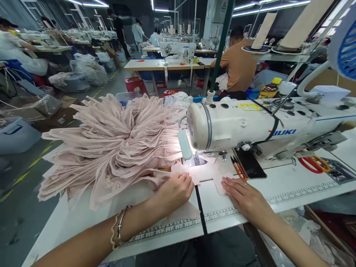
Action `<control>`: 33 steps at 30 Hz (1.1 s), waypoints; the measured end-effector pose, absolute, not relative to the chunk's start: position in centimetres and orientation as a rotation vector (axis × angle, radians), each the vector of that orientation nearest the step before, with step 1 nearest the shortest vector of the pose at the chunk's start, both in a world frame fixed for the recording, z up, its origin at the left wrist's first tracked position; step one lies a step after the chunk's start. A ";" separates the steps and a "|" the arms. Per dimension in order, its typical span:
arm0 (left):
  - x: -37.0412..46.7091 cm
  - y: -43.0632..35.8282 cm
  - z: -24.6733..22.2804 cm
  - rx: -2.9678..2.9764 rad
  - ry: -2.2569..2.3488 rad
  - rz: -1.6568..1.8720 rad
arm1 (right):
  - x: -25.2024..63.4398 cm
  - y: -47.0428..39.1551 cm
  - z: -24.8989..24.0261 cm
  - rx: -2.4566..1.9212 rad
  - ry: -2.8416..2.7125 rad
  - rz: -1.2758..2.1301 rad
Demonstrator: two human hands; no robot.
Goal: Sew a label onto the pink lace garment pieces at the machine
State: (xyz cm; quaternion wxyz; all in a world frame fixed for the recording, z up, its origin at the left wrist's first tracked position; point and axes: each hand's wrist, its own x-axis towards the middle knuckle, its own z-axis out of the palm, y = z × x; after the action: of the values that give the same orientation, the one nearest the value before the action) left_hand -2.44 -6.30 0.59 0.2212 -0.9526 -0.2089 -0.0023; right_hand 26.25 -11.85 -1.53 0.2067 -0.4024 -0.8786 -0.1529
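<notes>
The fingers of the left hand point(175, 191) are curled down onto a small pale pink fabric piece point(194, 173), pinning its edge against the counter point(278, 185) just in front of the needle of the sewing machine point(250, 126); they press rather than grip. The right hand point(244, 196) lies flat with its fingers stretched out and close together, resting on the near right corner of the same piece, holding nothing. Beside the right fingertips lie small orange-handled thread snips point(238, 168), and further right red-handled scissors point(314, 163) rest on the counter. To the left of the left hand a large heap of pleated pink fabric point(111, 144) spreads across the counter. A bracelet point(118, 226) circles the left wrist. Beyond the machine, a person in a brown shirt point(239, 66) sits at another station.
</notes>
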 end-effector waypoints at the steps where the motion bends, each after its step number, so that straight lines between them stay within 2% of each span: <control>1: -2.2 -5.8 0.6 -2.654 -0.563 -0.050 | 26.4 -12.0 -1.5 -1.139 -2.437 -0.412; 9: -2.3 -3.8 -2.2 -2.952 -0.595 -0.802 | 26.2 -11.4 -0.9 -1.204 -2.392 -0.406; 11: -2.7 -3.6 -2.5 -3.089 -0.667 -0.930 | 26.1 -11.2 -0.1 -1.200 -2.329 -0.399; 16: -3.6 -2.9 -2.7 -3.209 -0.819 -1.099 | 26.0 -11.5 2.3 -1.106 -2.105 -0.646; 18: -3.7 -3.0 -2.6 -3.113 -0.771 -1.012 | 25.7 -11.7 2.6 -0.976 -2.152 -0.523; 21: -3.1 -4.1 -2.3 -2.842 -0.680 -0.621 | 24.8 -11.3 2.1 -0.925 -2.191 -0.257; 24: -1.6 -6.1 -1.9 -2.571 -0.596 -0.284 | 24.0 -10.0 1.1 -0.945 -2.128 -0.286; 29: 0.6 -7.5 -1.8 -2.419 -0.524 -0.231 | 23.7 -6.9 0.6 -0.807 -2.412 -0.544; 33: 0.4 -6.8 -1.7 -2.394 -0.605 -0.179 | 24.1 -4.8 0.8 -1.025 -2.660 -0.316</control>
State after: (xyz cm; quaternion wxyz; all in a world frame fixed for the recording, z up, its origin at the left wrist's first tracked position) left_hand 0.36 -6.84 -1.72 0.3268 -0.9139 -0.2311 -0.0683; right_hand 24.08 -4.79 0.84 0.1366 -0.3540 -0.9188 -0.1091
